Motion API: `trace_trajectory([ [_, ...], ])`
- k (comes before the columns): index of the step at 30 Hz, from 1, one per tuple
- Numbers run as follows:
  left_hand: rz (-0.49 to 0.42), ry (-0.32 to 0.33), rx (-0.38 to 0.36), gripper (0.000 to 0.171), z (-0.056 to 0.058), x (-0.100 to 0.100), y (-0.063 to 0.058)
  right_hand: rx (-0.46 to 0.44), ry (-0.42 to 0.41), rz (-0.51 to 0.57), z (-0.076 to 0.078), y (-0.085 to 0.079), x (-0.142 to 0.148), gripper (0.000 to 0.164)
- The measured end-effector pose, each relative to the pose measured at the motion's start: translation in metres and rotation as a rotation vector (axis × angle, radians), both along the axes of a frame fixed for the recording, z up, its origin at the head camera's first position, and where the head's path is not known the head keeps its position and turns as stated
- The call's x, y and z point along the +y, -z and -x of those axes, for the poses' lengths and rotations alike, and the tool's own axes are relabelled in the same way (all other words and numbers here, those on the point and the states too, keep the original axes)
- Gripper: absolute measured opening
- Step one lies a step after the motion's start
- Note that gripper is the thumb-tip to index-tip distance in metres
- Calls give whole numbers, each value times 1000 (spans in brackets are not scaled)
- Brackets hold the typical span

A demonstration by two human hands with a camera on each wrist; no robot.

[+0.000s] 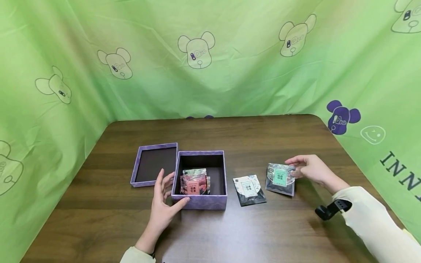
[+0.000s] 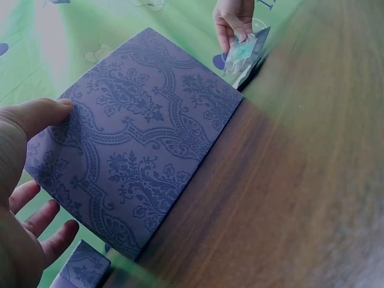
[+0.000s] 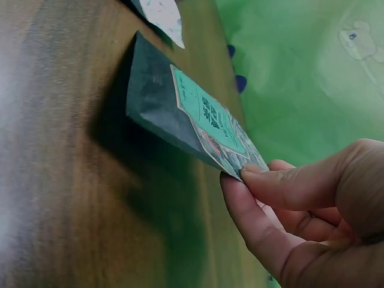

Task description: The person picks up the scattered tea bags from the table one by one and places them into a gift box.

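Note:
My right hand (image 1: pixel 309 168) pinches a tea sachet with a green label (image 1: pixel 280 178) by its right edge, thumb on top. In the right wrist view the sachet (image 3: pixel 186 114) is tilted, with its shadow on the table below. Beside it lies a black-and-white tea sachet (image 1: pixel 249 189). My left hand (image 1: pixel 163 204) is at the front left corner of an open purple box (image 1: pixel 204 202). The thumb touches the front rim and the loosely extended fingers are along the left side. Inside the box sits a red-labelled tea sachet (image 1: pixel 193 185), overlapping others partly hidden behind it.
The box's purple lid (image 1: pixel 157 164) lies with its dark inside up, left of the box. All of this is on a brown wooden table (image 1: pixel 236 233). A green printed curtain (image 1: pixel 230 87) encloses the far side and both flanks.

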State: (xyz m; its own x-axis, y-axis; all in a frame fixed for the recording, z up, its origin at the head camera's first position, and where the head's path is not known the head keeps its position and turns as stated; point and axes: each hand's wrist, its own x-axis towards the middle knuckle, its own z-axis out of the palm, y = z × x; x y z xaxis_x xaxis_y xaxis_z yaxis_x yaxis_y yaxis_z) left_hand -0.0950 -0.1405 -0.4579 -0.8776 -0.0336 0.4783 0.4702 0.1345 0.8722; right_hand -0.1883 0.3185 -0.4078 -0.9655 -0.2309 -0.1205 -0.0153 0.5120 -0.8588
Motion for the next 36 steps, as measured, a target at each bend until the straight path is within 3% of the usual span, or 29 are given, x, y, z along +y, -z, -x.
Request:
trace_trajectory([
  [19, 1, 7, 10, 108, 2, 1, 0, 57, 18, -49, 1, -21, -2, 44],
  [28, -13, -4, -13, 108, -7, 0, 5, 90, 9, -10, 2, -22, -14, 43],
  [36, -9, -2, -14, 107, -2, 2, 0, 85, 6, 41, 14, -33, -24, 47],
])
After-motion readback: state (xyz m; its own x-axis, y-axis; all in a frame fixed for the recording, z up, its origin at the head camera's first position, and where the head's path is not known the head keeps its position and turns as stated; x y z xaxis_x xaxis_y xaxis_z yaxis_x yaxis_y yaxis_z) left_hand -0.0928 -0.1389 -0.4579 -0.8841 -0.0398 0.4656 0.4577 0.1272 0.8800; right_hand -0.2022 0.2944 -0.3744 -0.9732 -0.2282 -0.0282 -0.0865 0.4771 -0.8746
